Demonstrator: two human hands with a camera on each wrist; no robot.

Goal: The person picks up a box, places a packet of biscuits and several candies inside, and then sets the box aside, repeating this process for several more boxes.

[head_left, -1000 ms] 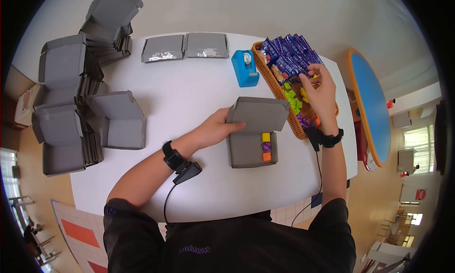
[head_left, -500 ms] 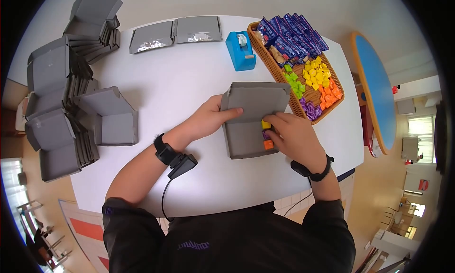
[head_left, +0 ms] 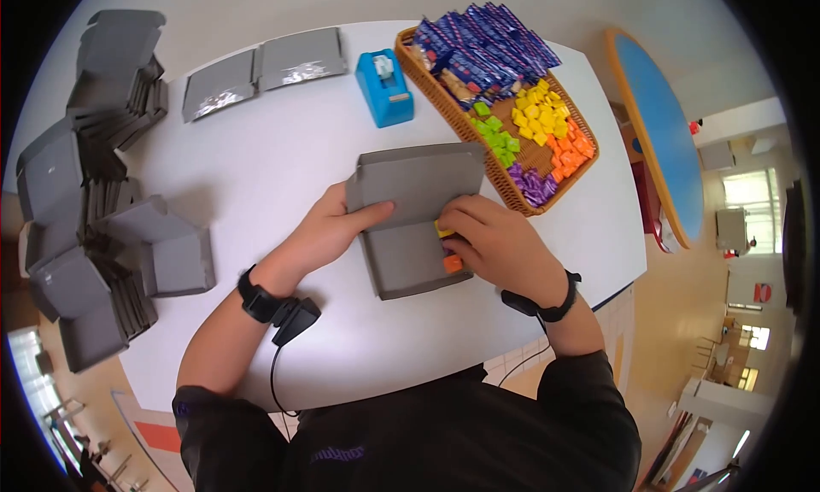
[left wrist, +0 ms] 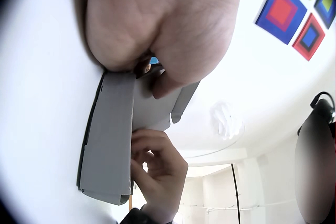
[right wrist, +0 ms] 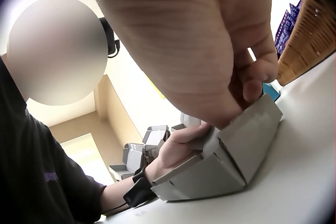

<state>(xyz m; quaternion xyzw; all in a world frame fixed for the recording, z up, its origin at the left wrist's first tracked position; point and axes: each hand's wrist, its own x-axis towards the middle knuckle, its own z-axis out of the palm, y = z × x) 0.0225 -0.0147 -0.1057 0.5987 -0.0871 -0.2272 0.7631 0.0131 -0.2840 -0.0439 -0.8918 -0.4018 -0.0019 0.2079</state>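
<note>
In the head view an open grey cardboard box [head_left: 401, 261] lies on the table with its lid raised. My left hand [head_left: 329, 227] grips its left side near the hinge, thumb over the inside. My right hand [head_left: 504, 244] reaches in over the right side, its thumb and forefinger curled on a small yellow wrapped candy [head_left: 442, 229]. An orange candy [head_left: 452, 264] lies below those fingers, and the purple one between is mostly covered. In the left wrist view the right hand [left wrist: 160, 171] bends its fingers over the box wall [left wrist: 107, 140].
A wicker basket [head_left: 444, 99] with purple-blue snack packets [head_left: 487, 52] and yellow, green, orange and purple candies stands at the back right. Beside it is a blue tape dispenser [head_left: 384, 90]. Two closed grey boxes [head_left: 301, 58] lie behind; stacked open boxes [head_left: 85, 313] line the left.
My right hand has come from the basket into the box and stays at the candies there. The left hand keeps its grip. The head view has shifted.
</note>
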